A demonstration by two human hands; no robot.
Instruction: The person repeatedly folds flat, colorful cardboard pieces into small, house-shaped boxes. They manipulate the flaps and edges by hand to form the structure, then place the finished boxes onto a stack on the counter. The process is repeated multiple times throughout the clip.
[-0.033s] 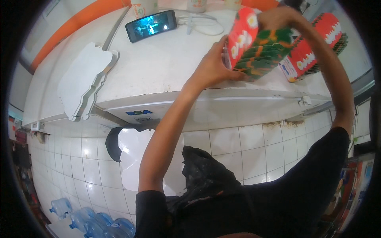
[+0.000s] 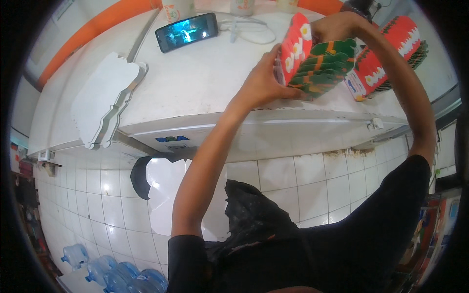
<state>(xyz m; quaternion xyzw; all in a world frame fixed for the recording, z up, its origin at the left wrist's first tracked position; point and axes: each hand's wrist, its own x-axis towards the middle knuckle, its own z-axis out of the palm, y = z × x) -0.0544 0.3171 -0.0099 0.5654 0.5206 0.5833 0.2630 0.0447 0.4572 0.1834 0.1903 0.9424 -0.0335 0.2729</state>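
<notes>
A thick stack of printed cardboard cartons point(image 2: 325, 68), red with white flowers on one face and green with orange on the layered edges, stands tilted on the white counter. My left hand point(image 2: 266, 78) is closed on its near left side, the thumb along the lower edge. Bent over the stack's far end is my right hand point(image 2: 337, 25), closed against it, with its fingertips hidden behind the cartons. Just right of it, partly behind my right forearm, lies a second carton stack point(image 2: 373, 71) in the same print.
On the counter point(image 2: 195, 88) lie a lit phone point(image 2: 186, 32), a white cable point(image 2: 254, 31) and a pile of white die-cut sheets point(image 2: 105, 93) overhanging its front edge. Cups point(image 2: 178, 10) stand at the back. Below are more white sheets point(image 2: 163, 195) and blue water jugs point(image 2: 119, 276).
The upper part of the carton stack has shifted slightly left and nearer to me, and my right hand has moved a little with it. My left hand keeps its hold.
</notes>
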